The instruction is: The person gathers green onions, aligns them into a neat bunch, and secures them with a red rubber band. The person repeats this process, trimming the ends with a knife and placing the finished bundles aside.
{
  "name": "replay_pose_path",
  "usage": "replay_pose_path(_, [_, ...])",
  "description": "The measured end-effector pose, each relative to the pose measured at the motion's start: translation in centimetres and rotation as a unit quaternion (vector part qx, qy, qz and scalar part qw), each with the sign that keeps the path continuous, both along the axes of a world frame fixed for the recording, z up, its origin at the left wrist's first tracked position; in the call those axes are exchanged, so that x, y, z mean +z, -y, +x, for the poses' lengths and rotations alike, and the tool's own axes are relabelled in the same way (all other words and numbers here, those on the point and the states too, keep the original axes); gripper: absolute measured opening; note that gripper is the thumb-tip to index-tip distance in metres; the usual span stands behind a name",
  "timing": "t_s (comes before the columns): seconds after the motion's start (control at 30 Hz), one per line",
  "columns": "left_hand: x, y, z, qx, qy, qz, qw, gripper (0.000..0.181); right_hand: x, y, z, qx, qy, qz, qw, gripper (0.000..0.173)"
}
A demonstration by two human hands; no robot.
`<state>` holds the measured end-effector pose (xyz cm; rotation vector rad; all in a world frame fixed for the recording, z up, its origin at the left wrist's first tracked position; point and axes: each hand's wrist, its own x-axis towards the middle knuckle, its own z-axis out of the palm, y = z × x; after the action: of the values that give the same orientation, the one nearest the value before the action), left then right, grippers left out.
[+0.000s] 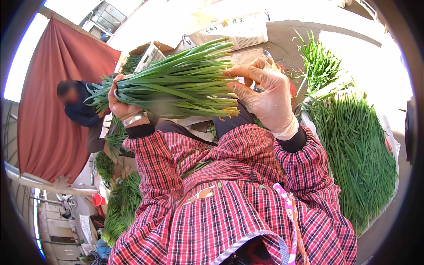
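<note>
My left hand (121, 99) is closed around a bundle of green Chinese chives (172, 82), gripping it near the leafy end. The bundle lies sideways in front of me, its pale, partly yellowed cut ends pointing right. My right hand (261, 94), in a thin translucent glove, is at those ends, with thumb and forefinger close together at the stem tips. Whether a stem is pinched between them I cannot tell. A bracelet or watch is on my left wrist.
A large pile of chives (357, 159) lies at my right, with a smaller upright bunch (318, 63) beyond. White plastic crates (232, 31) stand ahead. A person (79, 102) sits at the left before a red curtain (59, 99). More greens (124, 205) lie at lower left.
</note>
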<state>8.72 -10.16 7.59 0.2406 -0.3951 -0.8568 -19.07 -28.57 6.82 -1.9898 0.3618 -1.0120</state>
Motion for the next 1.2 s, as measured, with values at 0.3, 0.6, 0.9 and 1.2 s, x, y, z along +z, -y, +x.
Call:
replay_pose_path(0.3, [0.5, -0.2, -1.0, 0.046, 0.037, -0.022, 0.998, 0.008, -1.2, 1.0, -2.5, 0.186, -0.026, 0.371, 0.909, 0.012])
replay_pose_path(0.6, [-0.8, -0.8, 0.9, -0.05, -0.043, -0.021, 0.998, 0.007, -1.0, 1.9, -1.8, 0.049, 0.074, 0.289, 0.953, 0.013])
replay_pose_path(0.9, [-1.2, 0.7, -0.2, -0.085, -0.055, 0.004, 0.995, 0.007, 0.3, 1.9, 1.6, -0.05, 0.065, 0.04, 0.996, 0.016])
replay_pose_path(1.2, [-1.4, -2.1, 2.1, 0.083, 0.002, 0.072, 0.994, 0.01, -7.1, 4.3, -2.9, -0.234, -0.15, -0.173, 0.945, 0.011])
